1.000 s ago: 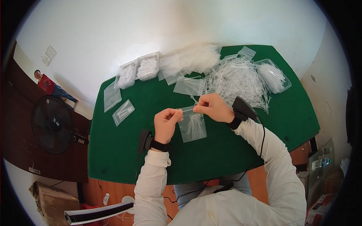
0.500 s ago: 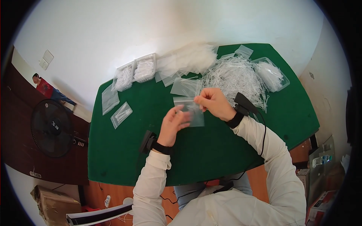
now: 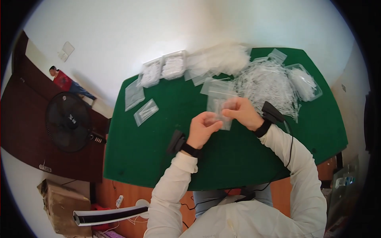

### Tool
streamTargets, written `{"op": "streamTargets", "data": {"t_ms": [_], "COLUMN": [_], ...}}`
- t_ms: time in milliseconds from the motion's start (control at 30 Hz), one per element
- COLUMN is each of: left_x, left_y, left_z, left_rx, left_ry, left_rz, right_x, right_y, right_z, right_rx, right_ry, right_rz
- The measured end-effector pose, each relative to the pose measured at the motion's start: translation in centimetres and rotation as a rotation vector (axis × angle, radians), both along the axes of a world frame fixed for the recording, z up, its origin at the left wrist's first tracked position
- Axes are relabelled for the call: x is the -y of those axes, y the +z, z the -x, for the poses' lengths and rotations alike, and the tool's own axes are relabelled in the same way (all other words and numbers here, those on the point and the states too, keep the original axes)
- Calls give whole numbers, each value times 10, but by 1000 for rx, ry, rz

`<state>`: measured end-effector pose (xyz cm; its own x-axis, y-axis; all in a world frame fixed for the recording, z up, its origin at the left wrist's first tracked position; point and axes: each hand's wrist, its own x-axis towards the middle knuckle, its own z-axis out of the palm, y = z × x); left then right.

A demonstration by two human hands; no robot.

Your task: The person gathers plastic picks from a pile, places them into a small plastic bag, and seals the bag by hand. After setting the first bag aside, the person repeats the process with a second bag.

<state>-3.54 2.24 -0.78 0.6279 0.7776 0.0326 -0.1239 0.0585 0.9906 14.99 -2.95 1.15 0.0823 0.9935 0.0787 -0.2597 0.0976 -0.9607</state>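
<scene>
A clear zip-top bag is between my hands over the green table, with its seal strip toward the far side. My right hand is closed at the bag's right edge, thumb and fingers pinched together. My left hand is closed on the bag's lower left part, its thumb near the fingertips. Inside the bag, any contents are too faint to make out. Right beyond the bag lies a big heap of thin clear plastic sticks. Another clear bag lies partly behind the one I hold.
Two clear trays of white sticks stand at the far left, near a filled small bag and a flat bag. A pile of clear bags lies along the back. Another tray sits right of the heap. A black fan stands left.
My left hand has come in to grip the bag's lower part, beside my right hand. The bag now stands more lengthwise. The whole view has shifted, moving the table rightward.
</scene>
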Motion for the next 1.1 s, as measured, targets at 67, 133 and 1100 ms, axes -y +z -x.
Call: {"op": "streamTargets", "data": {"t_ms": [67,133,1100], "left_x": [3,-1,-73], "left_y": [3,6,45], "left_z": [-4,-2,164], "left_rx": [-18,-21,-561], "left_ry": [1,11,491], "left_rz": [26,39,251], "right_x": [-3,-6,-12], "right_y": [-9,-13,-34], "right_z": [-9,-9,-2], "right_rx": [123,190,213], "right_ry": [26,46,49], "right_rz": [12,17,-14]}}
